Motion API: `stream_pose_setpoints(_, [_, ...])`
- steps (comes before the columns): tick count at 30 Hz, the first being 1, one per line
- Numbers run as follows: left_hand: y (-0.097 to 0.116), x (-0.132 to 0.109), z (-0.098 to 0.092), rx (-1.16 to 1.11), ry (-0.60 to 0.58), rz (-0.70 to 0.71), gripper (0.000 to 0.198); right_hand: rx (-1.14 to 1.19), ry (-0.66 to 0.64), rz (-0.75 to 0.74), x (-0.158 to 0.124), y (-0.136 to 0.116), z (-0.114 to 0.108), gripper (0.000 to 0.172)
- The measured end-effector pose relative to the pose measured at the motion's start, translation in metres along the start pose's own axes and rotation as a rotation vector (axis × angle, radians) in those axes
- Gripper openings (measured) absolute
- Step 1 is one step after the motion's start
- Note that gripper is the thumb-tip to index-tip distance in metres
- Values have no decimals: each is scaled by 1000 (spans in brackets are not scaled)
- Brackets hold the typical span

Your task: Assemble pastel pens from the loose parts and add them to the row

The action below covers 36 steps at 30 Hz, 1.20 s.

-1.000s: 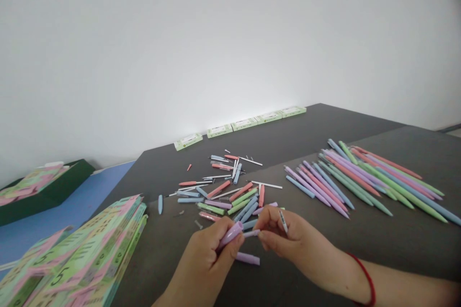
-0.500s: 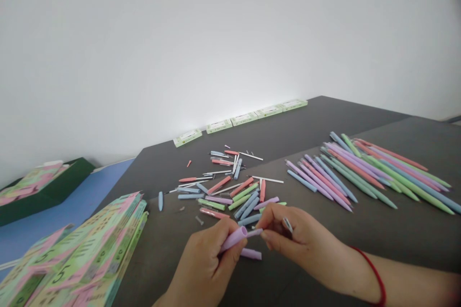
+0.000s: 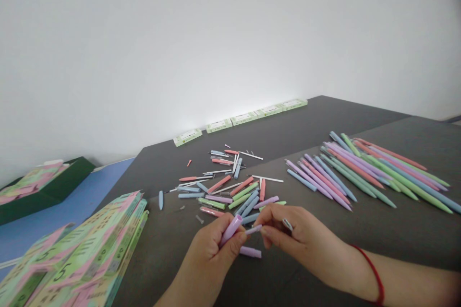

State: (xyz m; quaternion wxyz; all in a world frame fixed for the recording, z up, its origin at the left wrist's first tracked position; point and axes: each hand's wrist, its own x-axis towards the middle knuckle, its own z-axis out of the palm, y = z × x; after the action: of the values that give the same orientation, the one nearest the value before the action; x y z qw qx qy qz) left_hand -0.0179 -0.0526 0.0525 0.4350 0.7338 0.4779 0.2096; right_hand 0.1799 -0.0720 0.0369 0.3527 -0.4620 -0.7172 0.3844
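Note:
My left hand (image 3: 209,259) grips a purple pen barrel (image 3: 231,229), its open end tilted up to the right. My right hand (image 3: 295,240) pinches a thin purple-tipped refill (image 3: 253,229) at the barrel's mouth and also holds a small silvery piece (image 3: 287,224) between its fingers. A red cord circles the right wrist. Another purple pen part (image 3: 250,252) lies on the dark table (image 3: 360,230) just below the hands. Beyond the hands is a scatter of loose pen parts (image 3: 230,187) in blue, pink, green and purple.
Several assembled pastel pens (image 3: 360,168) lie in rows at the right. Stacks of green and pink flat cartons (image 3: 82,254) sit at the left. Small green boxes (image 3: 237,120) line the far table edge. A dark green tray (image 3: 46,187) rests on a blue surface at far left.
The barrel in my left hand has tipped more upright, and the refill in my right hand sits closer to its mouth. The view has dropped slightly since one second ago.

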Motion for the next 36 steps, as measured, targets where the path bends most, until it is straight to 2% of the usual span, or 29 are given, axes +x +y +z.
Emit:
stream_pose_setpoints(8, [-2, 2, 1, -14, -10, -4, 27, 19, -5, -48, 0, 2, -1, 12])
stream_pose_setpoints(14, [-5, 4, 2, -33, -42, -14, 28, 23, 15, 10, 1, 4, 2, 11])
stream_pose_setpoints(19, [-2, 3, -3, -78, -89, 34, 27, 288, -5, 147, 8, 14, 8, 10])
stream_pose_setpoints(22, [1, 1, -10, 58, -53, 58, 28, 448, 7, 203, 12, 18, 7, 14])
stream_pose_setpoints(24, [2, -1, -14, 213, -37, 76, 28, 486, 33, 183, 13, 18, 3, 15])
stream_pose_setpoints(26, [2, -1, -14, 345, -42, 96, 28, 427, 47, 134, 12, 14, -1, 15])
stream_pose_setpoints(29, [2, -1, -11, 442, -60, 131, 26, 211, 42, 70, 9, 6, -7, 12])
stream_pose_setpoints(33, [0, 1, -4, 474, -29, 160, 23, -60, 66, -45, 6, -1, -12, 14])
stream_pose_setpoints(36, [-1, 2, -1, 455, -3, 169, 22, -181, 76, -108, 4, -1, -14, 14])
